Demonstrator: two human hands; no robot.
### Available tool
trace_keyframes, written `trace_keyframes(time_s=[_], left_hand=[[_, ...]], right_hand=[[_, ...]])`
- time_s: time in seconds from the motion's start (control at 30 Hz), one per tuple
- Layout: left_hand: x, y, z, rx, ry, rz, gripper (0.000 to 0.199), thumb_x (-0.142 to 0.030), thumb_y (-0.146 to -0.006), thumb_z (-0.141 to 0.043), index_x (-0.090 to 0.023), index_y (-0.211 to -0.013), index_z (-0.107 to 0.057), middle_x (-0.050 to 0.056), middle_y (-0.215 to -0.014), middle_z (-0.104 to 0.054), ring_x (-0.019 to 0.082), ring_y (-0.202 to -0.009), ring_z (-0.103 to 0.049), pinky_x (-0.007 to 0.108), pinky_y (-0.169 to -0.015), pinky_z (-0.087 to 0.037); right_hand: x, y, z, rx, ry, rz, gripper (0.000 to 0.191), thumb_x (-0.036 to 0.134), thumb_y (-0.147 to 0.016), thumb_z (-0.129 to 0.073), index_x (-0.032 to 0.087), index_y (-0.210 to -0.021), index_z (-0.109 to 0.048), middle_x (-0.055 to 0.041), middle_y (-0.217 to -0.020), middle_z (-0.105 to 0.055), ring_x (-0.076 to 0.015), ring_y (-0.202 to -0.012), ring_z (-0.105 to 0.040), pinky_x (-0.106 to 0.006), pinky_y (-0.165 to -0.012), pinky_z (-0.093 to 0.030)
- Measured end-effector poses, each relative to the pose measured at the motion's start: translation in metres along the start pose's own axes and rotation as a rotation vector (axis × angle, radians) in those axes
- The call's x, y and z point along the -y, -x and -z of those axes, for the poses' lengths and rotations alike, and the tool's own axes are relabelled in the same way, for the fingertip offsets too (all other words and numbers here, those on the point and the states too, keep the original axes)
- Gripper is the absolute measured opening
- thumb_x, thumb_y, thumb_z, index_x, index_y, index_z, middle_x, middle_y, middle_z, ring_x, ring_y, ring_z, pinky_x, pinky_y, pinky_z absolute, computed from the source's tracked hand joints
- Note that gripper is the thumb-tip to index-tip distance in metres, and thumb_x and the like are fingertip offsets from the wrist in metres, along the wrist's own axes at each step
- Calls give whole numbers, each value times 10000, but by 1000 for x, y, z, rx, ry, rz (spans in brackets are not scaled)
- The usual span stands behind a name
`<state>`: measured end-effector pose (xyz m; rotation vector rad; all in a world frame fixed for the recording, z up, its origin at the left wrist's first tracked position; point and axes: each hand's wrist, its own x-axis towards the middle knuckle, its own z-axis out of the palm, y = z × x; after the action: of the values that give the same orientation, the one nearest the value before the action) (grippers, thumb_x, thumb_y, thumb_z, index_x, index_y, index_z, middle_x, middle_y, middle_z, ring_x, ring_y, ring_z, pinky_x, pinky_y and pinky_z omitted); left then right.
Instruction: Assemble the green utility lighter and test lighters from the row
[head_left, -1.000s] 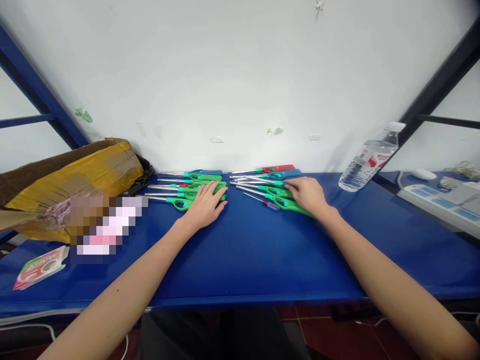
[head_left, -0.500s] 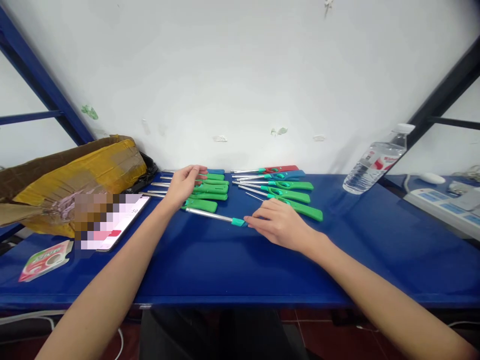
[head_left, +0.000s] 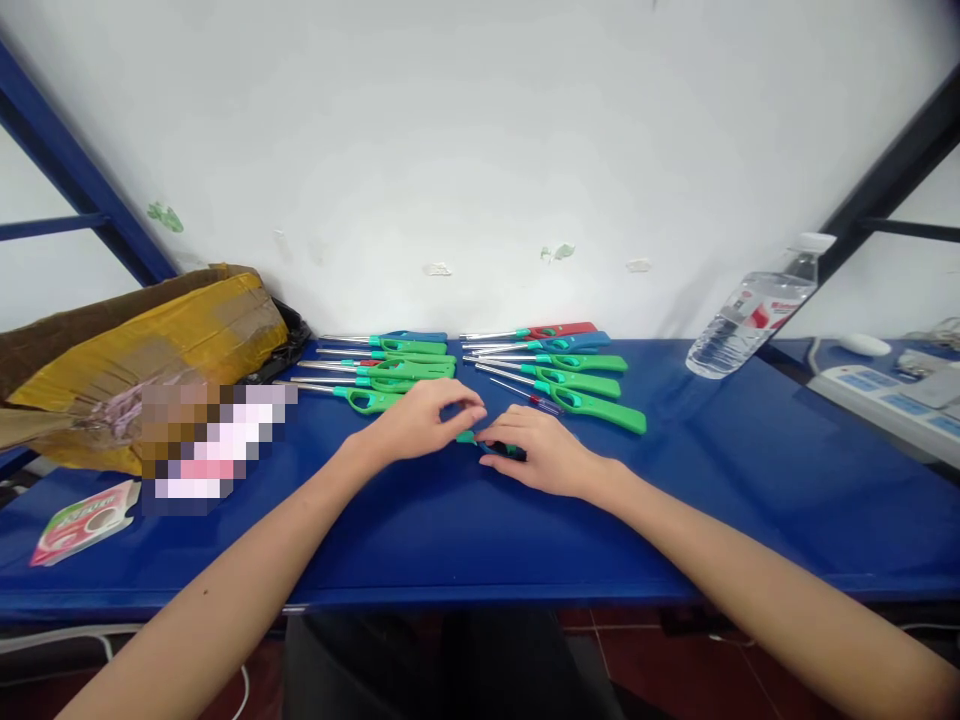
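Blue surface (head_left: 480,540) up close, both hands meeting mid-table: left hand (head_left: 420,425) and right hand (head_left: 544,455) pinched on one green lighter (head_left: 487,443) between them. Looks light, stiff plastic, slick metal tube, so I'd grip the handle. Beyond sit two rows of lighters (head_left: 555,375).

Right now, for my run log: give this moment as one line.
left hand: on lighter | right hand: on lighter | table: two lighter rows behind | box left | bottle right

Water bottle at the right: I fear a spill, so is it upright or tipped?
Tipped: the water bottle leans with its capped neck toward the upper right, base on the blue table.
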<state>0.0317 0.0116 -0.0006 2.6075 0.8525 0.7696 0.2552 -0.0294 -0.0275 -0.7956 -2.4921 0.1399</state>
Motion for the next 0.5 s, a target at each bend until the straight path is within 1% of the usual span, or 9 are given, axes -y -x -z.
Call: trace_keyframes(time_s=[0.07, 0.13, 0.2, 0.27, 0.37, 0.43, 0.5], left_hand=[[-6, 3, -6, 80, -63, -57, 312, -425, -971, -493, -196, -1007, -701, 73, -963, -709, 209, -916, -643, 337, -848, -492], [-8, 6, -10, 123, -114, -89, 328, -475, -940, -552, -192, -1020, -699, 87, -998, -692, 228, -960, -631, 363, -887, -484], [-7, 8, -14, 151, -154, -114, 391, -532, -877, -635, -186, -1053, -690, 103, -1066, -674, 252, -1013, -619, 389, -930, -474], [-5, 9, -20, 164, -179, -127, 440, -540, -839, -684, -176, -1087, -674, 113, -1125, -655, 264, -1054, -605, 402, -957, -465], [-1, 8, -24, 158, -196, -130, 353, -467, -887, -658, -167, -1074, -666, 112, -1146, -643, 254, -1069, -594, 397, -971, -460], [1, 7, -21, 162, -207, -138, 290, -425, -923, -622, -169, -1046, -679, 111, -1148, -641, 250, -1077, -587, 394, -974, -458], [4, 7, -15, 175, -224, -150, 267, -402, -948, -587, -173, -1024, -700, 109, -1156, -639, 253, -1103, -572, 395, -986, -451]], right_hand=[[-3, 1, 7, -4, -73, -4, 192, 271, -942, -575, 202, -1072, -699, -76, -979, -725, -203, -896, -652, -344, -817, -522], [-9, 3, 17, -17, -112, -28, 198, 218, -940, -545, 212, -1054, -708, -64, -1006, -732, -194, -923, -663, -341, -837, -522], [-15, 5, 26, -55, -95, -78, 218, 197, -936, -520, 214, -1022, -719, -51, -949, -739, -191, -879, -669, -340, -810, -525], [-22, 7, 32, -92, -40, -118, 228, 208, -937, -511, 202, -1016, -725, -59, -940, -740, -200, -871, -668, -347, -797, -522], [-31, 8, 35, -71, 36, -162, 238, 219, -939, -509, 186, -1020, -730, -74, -943, -738, -217, -879, -661, -360, -791, -520], [-35, 9, 35, -34, 52, -175, 233, 232, -941, -514, 188, -1011, -732, -76, -942, -735, -224, -883, -658, -369, -801, -520], [-37, 9, 35, -14, 42, -180, 226, 266, -948, -525, 195, -1006, -731, -77, -959, -732, -228, -912, -655, -379, -837, -516]])
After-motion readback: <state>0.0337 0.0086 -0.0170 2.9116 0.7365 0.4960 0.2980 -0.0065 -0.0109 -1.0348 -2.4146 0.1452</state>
